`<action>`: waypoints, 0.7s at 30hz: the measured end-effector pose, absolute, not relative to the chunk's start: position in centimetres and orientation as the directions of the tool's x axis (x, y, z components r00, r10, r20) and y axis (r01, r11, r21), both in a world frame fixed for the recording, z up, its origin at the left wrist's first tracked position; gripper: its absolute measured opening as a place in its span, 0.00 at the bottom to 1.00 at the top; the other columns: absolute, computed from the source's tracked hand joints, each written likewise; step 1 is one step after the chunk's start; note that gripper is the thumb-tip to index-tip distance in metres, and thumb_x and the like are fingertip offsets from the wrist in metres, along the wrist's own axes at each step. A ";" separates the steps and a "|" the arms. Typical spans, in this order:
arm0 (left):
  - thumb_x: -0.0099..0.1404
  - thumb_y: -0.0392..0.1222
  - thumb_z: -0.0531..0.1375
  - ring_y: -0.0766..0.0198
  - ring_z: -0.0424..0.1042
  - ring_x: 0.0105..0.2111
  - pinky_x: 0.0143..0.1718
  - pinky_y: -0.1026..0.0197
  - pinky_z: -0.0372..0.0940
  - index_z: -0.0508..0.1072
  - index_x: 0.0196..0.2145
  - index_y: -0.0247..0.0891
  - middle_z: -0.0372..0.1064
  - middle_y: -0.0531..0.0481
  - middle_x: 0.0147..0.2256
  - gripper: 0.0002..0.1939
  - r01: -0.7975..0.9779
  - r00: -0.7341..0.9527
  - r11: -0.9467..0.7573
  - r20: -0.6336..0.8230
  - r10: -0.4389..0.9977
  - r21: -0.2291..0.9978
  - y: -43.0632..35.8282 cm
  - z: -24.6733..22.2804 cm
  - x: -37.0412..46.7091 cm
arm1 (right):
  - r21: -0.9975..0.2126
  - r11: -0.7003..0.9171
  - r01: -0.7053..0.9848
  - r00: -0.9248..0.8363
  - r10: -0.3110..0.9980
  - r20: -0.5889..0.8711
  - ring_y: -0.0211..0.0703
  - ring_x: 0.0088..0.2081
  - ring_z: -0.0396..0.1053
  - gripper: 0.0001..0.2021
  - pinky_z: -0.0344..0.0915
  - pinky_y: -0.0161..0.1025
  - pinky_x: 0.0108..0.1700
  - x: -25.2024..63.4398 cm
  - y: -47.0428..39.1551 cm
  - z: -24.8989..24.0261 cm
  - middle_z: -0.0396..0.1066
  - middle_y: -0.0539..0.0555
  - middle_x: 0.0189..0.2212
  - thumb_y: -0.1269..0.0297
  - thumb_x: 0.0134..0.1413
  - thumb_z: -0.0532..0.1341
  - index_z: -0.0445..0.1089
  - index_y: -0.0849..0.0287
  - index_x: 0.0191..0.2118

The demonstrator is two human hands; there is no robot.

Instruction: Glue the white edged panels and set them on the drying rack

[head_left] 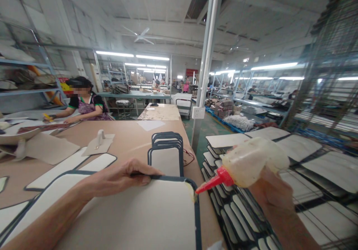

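My left hand (pixel 131 175) pinches the far edge of a large cream panel (pixel 145 212) with a dark border and rounded corners. In my right hand (pixel 271 186) is a translucent squeeze bottle (pixel 251 162) with a red nozzle (pixel 215 180), tilted down to the left. The nozzle tip is at the panel's far right corner, on or just over the dark border; I cannot tell whether it touches. Yellowish glue (pixel 190 190) shows along the inside of that corner. Another bordered panel (pixel 56 194) lies beneath my left forearm.
Several smaller bordered panels (pixel 165 160) stand on the brown table (pixel 125 136). Stacked panels (pixel 232 209) fill a rack at right. A metal post (pixel 203 75) rises beyond the table's right edge. A co-worker (pixel 86 104) sits at far left near beige pieces (pixel 50 147).
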State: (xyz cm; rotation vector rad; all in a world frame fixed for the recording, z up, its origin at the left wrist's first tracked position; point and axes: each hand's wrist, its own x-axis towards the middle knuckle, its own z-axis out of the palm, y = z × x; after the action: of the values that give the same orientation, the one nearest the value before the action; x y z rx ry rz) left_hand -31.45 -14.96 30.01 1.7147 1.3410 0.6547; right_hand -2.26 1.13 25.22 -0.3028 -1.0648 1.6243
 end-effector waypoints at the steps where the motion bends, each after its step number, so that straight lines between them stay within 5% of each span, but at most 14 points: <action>1: 0.66 0.42 0.54 0.60 0.71 0.43 0.43 0.68 0.64 0.74 0.48 0.36 0.75 0.49 0.44 0.16 0.508 0.288 -0.068 -0.094 0.953 0.859 -15.0 30.0 -31.4 | -0.757 0.041 -0.653 -0.335 0.880 0.336 0.58 0.53 0.65 0.21 0.59 0.56 0.56 -2.4 1.2 25.4 0.73 0.53 0.46 0.61 0.39 0.67 0.72 0.46 0.45; 21: 0.65 0.42 0.56 0.58 0.71 0.44 0.45 0.64 0.64 0.72 0.51 0.36 0.74 0.46 0.44 0.18 0.402 0.236 -0.039 -0.062 0.970 0.915 -14.7 27.1 -33.4 | -0.808 -0.024 -0.589 -0.417 0.866 0.278 0.60 0.51 0.66 0.25 0.61 0.57 0.54 -1.6 0.7 23.4 0.74 0.56 0.44 0.59 0.40 0.65 0.69 0.47 0.49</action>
State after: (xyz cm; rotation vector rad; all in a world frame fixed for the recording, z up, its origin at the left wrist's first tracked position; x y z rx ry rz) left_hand -33.39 -14.69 27.07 1.6026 1.3132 0.7872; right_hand -1.61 0.68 23.43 -0.3552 -1.1200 1.6793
